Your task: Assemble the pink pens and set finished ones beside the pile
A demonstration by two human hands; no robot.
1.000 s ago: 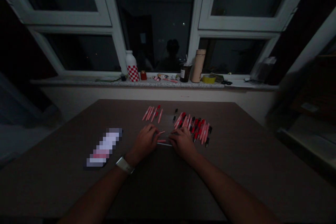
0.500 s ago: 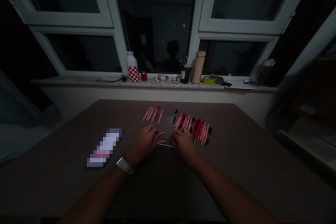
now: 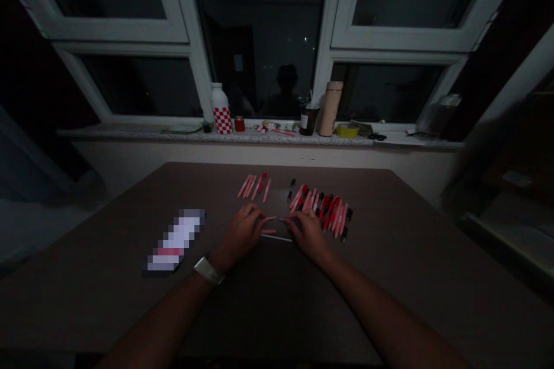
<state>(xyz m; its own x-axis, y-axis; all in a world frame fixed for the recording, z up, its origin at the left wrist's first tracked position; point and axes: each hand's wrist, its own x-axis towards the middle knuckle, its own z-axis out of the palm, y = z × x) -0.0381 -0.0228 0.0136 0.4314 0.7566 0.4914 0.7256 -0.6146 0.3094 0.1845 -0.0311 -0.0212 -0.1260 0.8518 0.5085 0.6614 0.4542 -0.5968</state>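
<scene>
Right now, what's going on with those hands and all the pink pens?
A person is working at a dark table with bare hands. The left hand seems to pinch a slim pink piece, and the right hand is right beside it. A thin white stick lies just below them. A bunch of red, pink and black pens lies to the right, and a smaller group of pink pens lies ahead.

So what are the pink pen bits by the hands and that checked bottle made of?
The pink pen parts look like plastic, with an even colour and a soft shine, though the dim light makes that hard to be sure of. The white bottle with red checks also looks like plastic, smooth and slightly glossy, with a printed pattern.
</scene>
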